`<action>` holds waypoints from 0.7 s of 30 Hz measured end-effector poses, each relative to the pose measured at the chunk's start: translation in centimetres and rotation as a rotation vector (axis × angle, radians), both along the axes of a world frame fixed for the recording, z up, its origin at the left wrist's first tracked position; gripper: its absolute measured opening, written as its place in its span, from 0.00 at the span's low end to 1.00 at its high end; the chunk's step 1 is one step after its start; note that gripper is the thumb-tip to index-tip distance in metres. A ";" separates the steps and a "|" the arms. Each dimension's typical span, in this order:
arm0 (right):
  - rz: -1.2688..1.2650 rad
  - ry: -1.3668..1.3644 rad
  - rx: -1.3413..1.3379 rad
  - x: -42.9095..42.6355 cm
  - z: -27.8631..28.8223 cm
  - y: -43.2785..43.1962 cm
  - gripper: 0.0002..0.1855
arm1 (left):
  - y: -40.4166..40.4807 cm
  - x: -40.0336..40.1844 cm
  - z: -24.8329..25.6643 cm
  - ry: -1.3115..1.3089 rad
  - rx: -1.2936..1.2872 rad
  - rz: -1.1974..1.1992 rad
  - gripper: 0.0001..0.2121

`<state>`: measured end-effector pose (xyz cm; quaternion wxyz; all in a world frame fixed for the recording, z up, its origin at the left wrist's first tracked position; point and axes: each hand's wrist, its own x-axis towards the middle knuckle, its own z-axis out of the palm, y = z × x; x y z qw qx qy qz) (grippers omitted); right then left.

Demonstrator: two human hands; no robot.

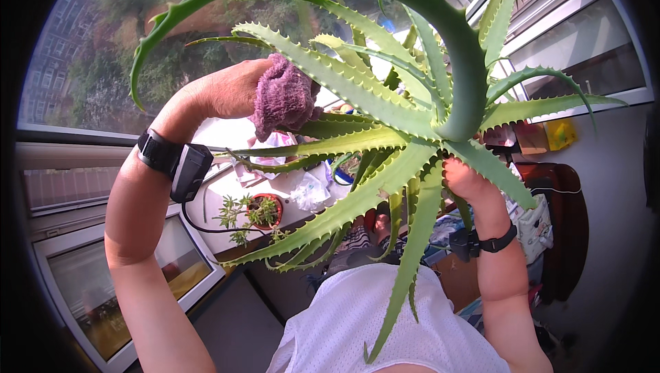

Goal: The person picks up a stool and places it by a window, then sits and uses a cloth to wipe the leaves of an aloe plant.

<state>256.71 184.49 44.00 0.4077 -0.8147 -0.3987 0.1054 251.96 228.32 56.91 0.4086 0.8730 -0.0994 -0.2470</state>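
Note:
A large aloe plant (pixel 412 130) with long toothed leaves fills the middle of the view, its leaves spreading over both my forearms' reach. My left hand (pixel 240 87) is raised by the window glass, bent at the wrist, and holds a bunched purple terry cloth (pixel 286 95) beside the leaf tips. The fingers are mostly hidden behind the cloth. My right hand (pixel 464 177) is under the base of the aloe's leaves; its fingers are hidden by the leaves, so its grip cannot be made out. A black device is strapped on each wrist.
A small succulent in a red pot (pixel 264 211) stands on the white windowsill (pixel 206 218), near a crumpled plastic bag (pixel 311 191). Window glass (pixel 103 63) lies ahead and left, with open window frames (pixel 129 290) at both sides. A dark red chair (pixel 570 228) stands at the right.

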 end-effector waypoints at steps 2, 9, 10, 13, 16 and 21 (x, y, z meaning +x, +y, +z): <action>-0.008 0.113 0.042 0.2 -0.6 -0.4 0.08 | -1.5 1.1 -2.4 -0.050 -0.056 0.004 0.23; -0.071 -0.399 -0.214 -0.7 2.9 2.4 0.11 | -2.4 2.0 -2.4 0.240 0.045 -0.077 0.17; -0.082 -0.420 -0.107 -0.8 3.8 3.4 0.10 | -2.1 2.3 -3.0 0.135 0.091 -0.232 0.16; -0.248 0.583 0.574 -1.1 -0.9 2.9 0.08 | -2.4 2.2 -2.2 0.155 0.284 -0.273 0.16; -0.220 0.457 0.486 -0.6 -1.6 3.1 0.07 | -2.1 1.0 -2.6 0.009 0.242 -0.299 0.17; -0.145 0.231 0.358 0.6 -0.4 3.5 0.08 | -4.6 1.5 -1.8 0.116 0.334 -0.300 0.17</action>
